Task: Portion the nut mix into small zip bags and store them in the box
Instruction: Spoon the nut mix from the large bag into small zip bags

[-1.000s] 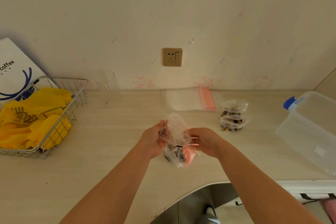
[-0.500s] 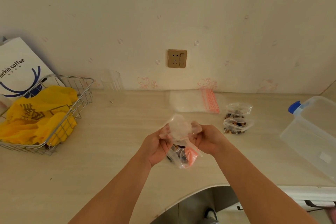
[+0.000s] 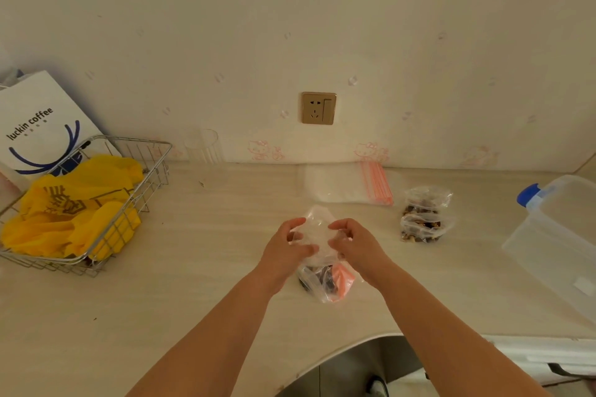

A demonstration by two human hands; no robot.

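Both hands meet over the middle of the counter (image 3: 200,271). The left hand (image 3: 283,251) and right hand (image 3: 356,246) each pinch the crumpled upper part of a small clear zip bag (image 3: 314,229), fingers curled into the plastic from either side, so the grip sits at the bag's top. Below the hands lies the nut mix bag (image 3: 325,282), dark nuts and an orange patch showing through it. Two filled bags (image 3: 424,216) lie to the right, near the stack of empty zip bags (image 3: 346,182). The clear box (image 3: 558,242) stands farther right.
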